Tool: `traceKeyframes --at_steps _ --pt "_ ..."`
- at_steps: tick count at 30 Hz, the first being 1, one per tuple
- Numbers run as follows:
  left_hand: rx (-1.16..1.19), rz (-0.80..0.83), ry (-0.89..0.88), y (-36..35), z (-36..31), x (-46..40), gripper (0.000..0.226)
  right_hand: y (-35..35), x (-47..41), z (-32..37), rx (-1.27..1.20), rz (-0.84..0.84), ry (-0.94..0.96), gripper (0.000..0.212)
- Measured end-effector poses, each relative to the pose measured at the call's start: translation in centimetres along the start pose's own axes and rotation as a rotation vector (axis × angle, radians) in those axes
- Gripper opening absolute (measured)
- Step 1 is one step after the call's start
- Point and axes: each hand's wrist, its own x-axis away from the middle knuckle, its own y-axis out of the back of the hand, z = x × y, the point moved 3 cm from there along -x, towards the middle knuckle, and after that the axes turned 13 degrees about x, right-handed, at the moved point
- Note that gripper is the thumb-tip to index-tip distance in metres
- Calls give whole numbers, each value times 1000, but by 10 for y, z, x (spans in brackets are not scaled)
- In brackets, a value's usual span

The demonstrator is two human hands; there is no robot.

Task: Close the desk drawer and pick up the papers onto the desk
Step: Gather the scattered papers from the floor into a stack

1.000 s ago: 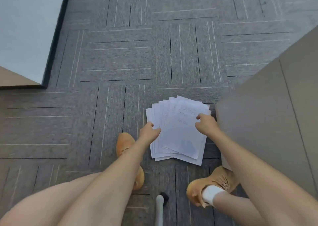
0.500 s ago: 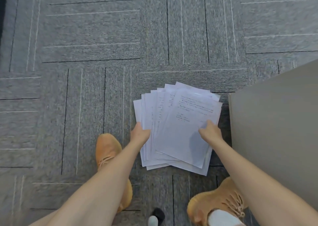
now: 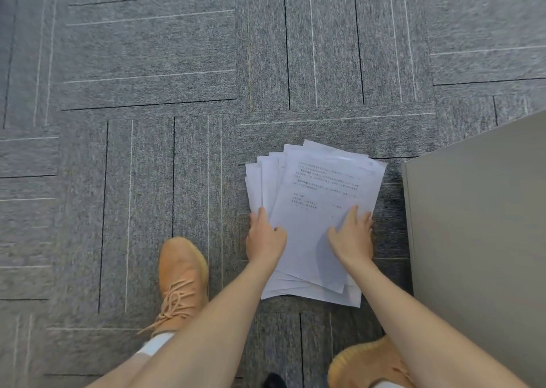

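A fanned stack of white printed papers (image 3: 313,186) lies on the grey carpet (image 3: 147,92), just left of a grey cabinet side (image 3: 478,240). My left hand (image 3: 264,240) clasps the stack's left edge, thumb on the top sheet. My right hand (image 3: 351,237) presses on the top sheet near its right edge, fingers spread toward that edge. The sheets sit between both hands and still touch the floor. No drawer front or desk top is in view.
My orange shoes stand on the carpet: the left shoe (image 3: 181,281) beside the stack, the right shoe (image 3: 363,367) below it. A small black object (image 3: 274,381) shows at the bottom edge. The cabinet wall blocks the right side.
Both hands have slid nearer to each other and the fan of sheets has narrowed. The view has dropped closer to the floor; the pale surface at upper left is out of view.
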Motion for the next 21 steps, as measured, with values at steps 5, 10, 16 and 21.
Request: traceKeyframes --at_steps 5,10,16,21 --pt "100 -62 -25 4 3 -2 61 5 0 -7 20 -71 94 68" --pt "125 -134 8 12 4 -7 44 1 -4 -15 51 -34 24 82" --pt "48 -134 9 2 4 -9 64 -10 5 10 39 15 111 88" --pt "270 -223 70 18 5 -19 43 -5 5 17 -90 -83 76 71"
